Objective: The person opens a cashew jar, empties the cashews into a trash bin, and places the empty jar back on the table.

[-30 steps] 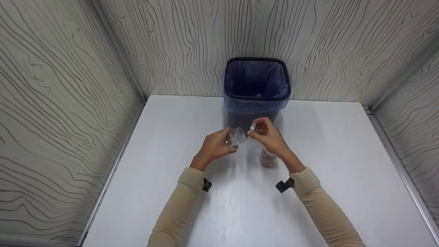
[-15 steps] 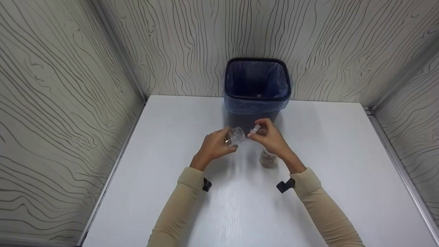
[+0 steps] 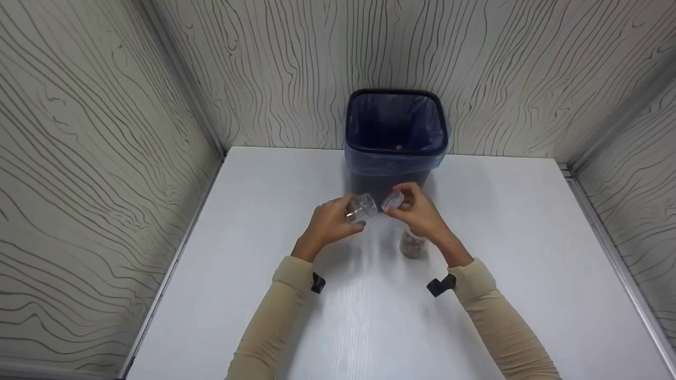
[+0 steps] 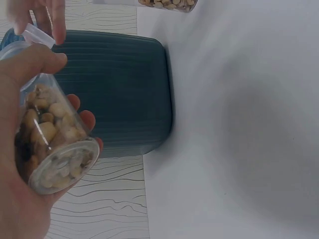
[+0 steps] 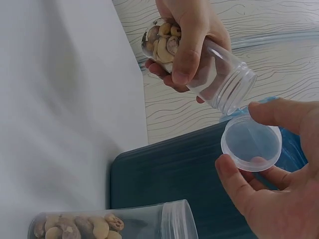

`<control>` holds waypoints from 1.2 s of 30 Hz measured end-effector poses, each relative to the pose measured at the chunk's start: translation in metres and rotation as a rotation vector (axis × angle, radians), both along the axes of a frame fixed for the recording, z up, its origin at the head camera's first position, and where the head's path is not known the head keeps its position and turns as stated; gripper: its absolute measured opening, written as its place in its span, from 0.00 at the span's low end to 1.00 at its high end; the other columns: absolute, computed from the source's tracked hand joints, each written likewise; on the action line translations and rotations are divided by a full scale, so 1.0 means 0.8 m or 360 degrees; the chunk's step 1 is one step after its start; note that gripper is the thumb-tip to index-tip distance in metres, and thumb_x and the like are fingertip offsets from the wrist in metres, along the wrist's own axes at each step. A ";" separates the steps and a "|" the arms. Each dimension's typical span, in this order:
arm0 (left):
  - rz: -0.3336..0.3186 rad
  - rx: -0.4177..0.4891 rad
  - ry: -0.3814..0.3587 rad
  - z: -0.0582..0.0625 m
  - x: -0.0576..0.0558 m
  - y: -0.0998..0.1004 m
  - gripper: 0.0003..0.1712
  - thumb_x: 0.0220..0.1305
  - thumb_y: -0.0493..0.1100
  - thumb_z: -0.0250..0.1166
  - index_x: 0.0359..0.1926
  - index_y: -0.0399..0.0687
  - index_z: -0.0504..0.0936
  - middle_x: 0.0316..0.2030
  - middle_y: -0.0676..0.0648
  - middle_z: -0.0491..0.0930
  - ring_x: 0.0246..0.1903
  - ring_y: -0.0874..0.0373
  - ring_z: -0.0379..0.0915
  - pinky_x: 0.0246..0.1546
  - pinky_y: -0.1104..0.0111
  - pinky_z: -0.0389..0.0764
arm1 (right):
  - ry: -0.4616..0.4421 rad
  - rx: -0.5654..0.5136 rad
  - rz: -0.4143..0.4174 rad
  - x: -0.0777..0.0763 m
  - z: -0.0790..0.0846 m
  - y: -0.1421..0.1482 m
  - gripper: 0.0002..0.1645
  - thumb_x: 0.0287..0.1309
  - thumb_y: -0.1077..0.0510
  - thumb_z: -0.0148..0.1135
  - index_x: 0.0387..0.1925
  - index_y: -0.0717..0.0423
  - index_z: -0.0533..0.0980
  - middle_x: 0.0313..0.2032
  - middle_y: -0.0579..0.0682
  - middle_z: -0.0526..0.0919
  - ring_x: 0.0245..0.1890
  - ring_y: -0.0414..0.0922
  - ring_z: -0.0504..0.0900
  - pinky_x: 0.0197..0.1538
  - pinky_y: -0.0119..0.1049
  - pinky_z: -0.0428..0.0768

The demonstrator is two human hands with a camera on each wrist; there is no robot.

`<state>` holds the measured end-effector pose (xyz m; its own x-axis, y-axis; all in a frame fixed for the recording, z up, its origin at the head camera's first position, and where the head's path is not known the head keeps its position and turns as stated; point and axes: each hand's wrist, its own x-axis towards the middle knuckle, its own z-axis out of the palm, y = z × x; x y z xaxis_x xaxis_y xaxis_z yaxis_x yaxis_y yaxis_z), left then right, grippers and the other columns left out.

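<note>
My left hand (image 3: pixel 330 221) grips a clear plastic jar (image 5: pixel 217 74), tilted with its uncovered threaded mouth toward my right hand (image 3: pixel 420 211). Nuts, cashew-like in shape, lie in its bottom part, as the left wrist view also shows through the jar's wall (image 4: pixel 55 124). Between thumb and fingers my right hand pinches a round translucent lid (image 5: pixel 251 143) by its edge, close beside the mouth. The lid looks apart from the jar in the head view. Below my right wrist a second jar (image 3: pixel 412 245) of nuts stands upright on the table, its lid (image 5: pixel 179 221) on.
Just beyond both hands stands a dark bin (image 3: pixel 388 182) with a blue liner (image 3: pixel 393 162) folded over its rim. A small pale bit (image 3: pixel 398 147) shows inside it. Patterned walls (image 3: pixel 285 74) border the white table (image 3: pixel 253 211) at the back and sides.
The lid in my right hand has turned from nearly edge-on to showing its round face. My left hand and its jar have barely shifted; the standing jar is where it was.
</note>
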<state>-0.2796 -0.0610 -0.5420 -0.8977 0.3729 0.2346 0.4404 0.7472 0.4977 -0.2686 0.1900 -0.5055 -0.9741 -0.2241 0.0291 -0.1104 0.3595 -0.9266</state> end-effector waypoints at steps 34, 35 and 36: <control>-0.0015 0.0048 0.0042 0.015 -0.005 -0.006 0.27 0.60 0.54 0.76 0.56 0.48 0.81 0.38 0.48 0.88 0.34 0.56 0.83 0.35 0.58 0.84 | 0.0191 0.0256 -0.0012 -0.001 0.001 0.015 0.40 0.56 0.62 0.77 0.68 0.66 0.72 0.66 0.66 0.76 0.65 0.63 0.77 0.69 0.60 0.75; -0.0016 0.0049 0.0044 0.016 -0.005 -0.006 0.28 0.60 0.54 0.76 0.57 0.48 0.81 0.39 0.48 0.88 0.34 0.56 0.83 0.35 0.58 0.84 | 0.0196 0.0259 -0.0014 -0.001 0.002 0.016 0.40 0.56 0.63 0.77 0.68 0.66 0.73 0.65 0.66 0.77 0.64 0.62 0.78 0.68 0.59 0.76; -0.0018 0.0048 0.0047 0.017 -0.005 -0.007 0.28 0.60 0.53 0.76 0.57 0.47 0.81 0.39 0.47 0.88 0.34 0.55 0.83 0.35 0.57 0.84 | 0.0205 0.0265 -0.0016 -0.001 0.002 0.017 0.39 0.56 0.63 0.77 0.68 0.66 0.73 0.65 0.66 0.77 0.64 0.62 0.78 0.67 0.59 0.76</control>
<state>-0.2839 -0.0662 -0.5286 -0.8859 0.3755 0.2724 0.4638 0.7268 0.5066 -0.2692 0.2033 -0.5038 -0.9670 -0.2265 0.1169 -0.2198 0.5083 -0.8327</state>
